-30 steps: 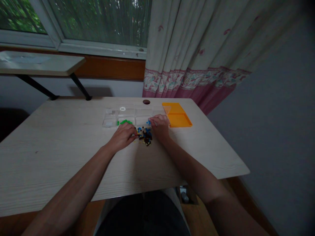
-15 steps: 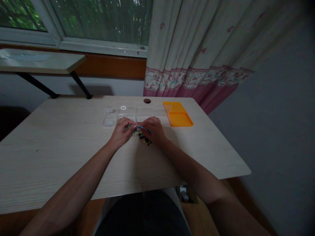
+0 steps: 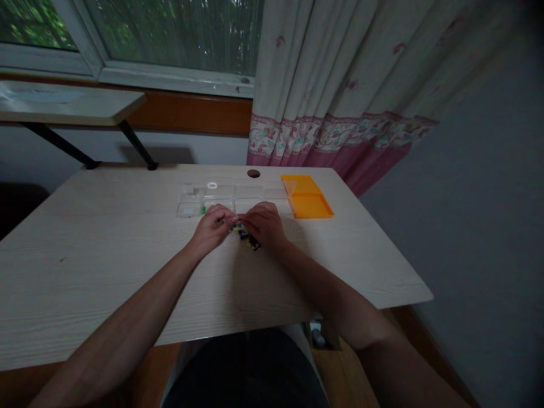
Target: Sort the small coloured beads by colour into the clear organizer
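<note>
My left hand (image 3: 212, 225) and my right hand (image 3: 264, 225) meet fingertip to fingertip above the desk, both closed in a pinch. Whatever lies between the fingers is too small to make out. Just under the fingertips is a little heap of small blue, yellow and white pieces (image 3: 237, 226), like tiny building bricks, partly hidden by the hands. Dark pieces with pale spots (image 3: 254, 243) lie nearer to me, beside my right hand. A small green piece (image 3: 203, 209) shows left of my left hand, at the clear case.
Behind my hands stand open clear plastic cases (image 3: 190, 209) with compartments. To their right lies an open orange case (image 3: 312, 207). The pale wooden desk (image 3: 106, 266) has a round cable hole (image 3: 254, 174) at the back. A raised shelf (image 3: 72, 105) is at the back left.
The green piece has come into sight left of my left hand. My fingertips have shifted slightly together, and less of the blue pieces shows between them.
</note>
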### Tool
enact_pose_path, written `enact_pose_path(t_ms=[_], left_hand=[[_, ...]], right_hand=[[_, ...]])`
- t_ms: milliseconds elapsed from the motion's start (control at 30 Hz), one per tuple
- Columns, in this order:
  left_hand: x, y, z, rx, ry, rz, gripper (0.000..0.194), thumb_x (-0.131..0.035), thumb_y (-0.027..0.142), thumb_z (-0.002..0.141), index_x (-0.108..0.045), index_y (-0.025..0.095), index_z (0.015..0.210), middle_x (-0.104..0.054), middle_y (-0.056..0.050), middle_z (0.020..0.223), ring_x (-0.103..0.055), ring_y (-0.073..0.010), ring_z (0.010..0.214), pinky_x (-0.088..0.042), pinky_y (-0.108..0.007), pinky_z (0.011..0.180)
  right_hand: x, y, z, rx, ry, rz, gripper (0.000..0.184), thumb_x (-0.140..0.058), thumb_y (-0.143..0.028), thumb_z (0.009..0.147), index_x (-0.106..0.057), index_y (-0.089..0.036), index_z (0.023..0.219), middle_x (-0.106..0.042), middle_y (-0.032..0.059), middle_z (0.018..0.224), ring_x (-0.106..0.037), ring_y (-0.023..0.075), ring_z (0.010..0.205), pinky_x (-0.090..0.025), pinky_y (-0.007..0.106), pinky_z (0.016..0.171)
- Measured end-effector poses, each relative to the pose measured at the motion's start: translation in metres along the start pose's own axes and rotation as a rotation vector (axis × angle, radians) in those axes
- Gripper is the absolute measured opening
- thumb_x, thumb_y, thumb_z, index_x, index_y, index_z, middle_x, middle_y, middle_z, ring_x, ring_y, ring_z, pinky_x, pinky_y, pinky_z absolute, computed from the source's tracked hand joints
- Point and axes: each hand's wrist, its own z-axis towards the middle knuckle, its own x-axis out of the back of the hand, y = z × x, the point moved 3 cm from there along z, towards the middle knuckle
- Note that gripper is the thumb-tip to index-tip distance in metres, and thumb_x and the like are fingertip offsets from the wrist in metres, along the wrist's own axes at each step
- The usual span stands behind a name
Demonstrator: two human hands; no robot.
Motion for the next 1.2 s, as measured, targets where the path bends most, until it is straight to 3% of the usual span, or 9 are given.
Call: enact_pose_path(t_ms=[400,533,800,967,1200], left_hand=[[0.003,0.002,-0.001,-0.106,0.053,0.094,0.016,-0.064,0.033,0.089,-0.071,0.021,0.08,-0.064,-0.003,0.08,-0.057,-0.0182,0.083,-0.045,-0.035,0.08],[0.005,0.0,-0.002,-0.137,0.055,0.162,0.018,-0.061,0.033,0.092,-0.073,0.022,0.085,-0.064,-0.003,0.082,-0.057,-0.0183,0.084,-0.044,-0.035,0.08],[0.002,0.006,-0.005,-0.258,-0.131,0.312,0.015,-0.063,0.031,0.09,-0.073,0.024,0.099,-0.065,-0.005,0.094,-0.055,-0.0211,0.095,-0.043,-0.038,0.087],[0.0,0.012,-0.008,-0.312,-0.302,0.368,0.018,-0.063,0.026,0.088,-0.07,0.024,0.105,-0.062,-0.006,0.105,-0.053,-0.0227,0.101,-0.042,-0.04,0.092],[0.003,0.009,-0.007,-0.298,-0.352,0.397,0.014,-0.067,0.03,0.085,-0.071,0.025,0.098,-0.061,-0.005,0.105,-0.052,-0.0236,0.1,-0.04,-0.041,0.091]], right_hand=[[-0.001,0.005,-0.001,-0.001,-0.07,-0.019,0.022,-0.056,-0.036,0.096,-0.075,-0.025,0.093,-0.071,0.0032,0.086,-0.058,0.0185,0.091,-0.037,0.037,0.089],[0.002,0.012,0.0,-0.091,-0.049,-0.043,0.023,-0.056,-0.037,0.096,-0.076,-0.026,0.094,-0.071,0.0028,0.086,-0.058,0.019,0.091,-0.036,0.037,0.089],[0.002,0.044,-0.004,-0.391,0.04,-0.086,0.021,-0.062,-0.039,0.093,-0.077,-0.025,0.088,-0.072,0.0024,0.089,-0.056,0.02,0.094,-0.036,0.036,0.087],[-0.001,0.046,-0.007,-0.423,0.033,-0.122,0.02,-0.062,-0.039,0.092,-0.077,-0.026,0.086,-0.071,0.0019,0.089,-0.054,0.0199,0.094,-0.035,0.036,0.088],[-0.005,0.046,-0.007,-0.366,0.023,-0.158,0.019,-0.062,-0.036,0.093,-0.076,-0.025,0.086,-0.07,0.0029,0.088,-0.052,0.0208,0.095,-0.035,0.037,0.088]])
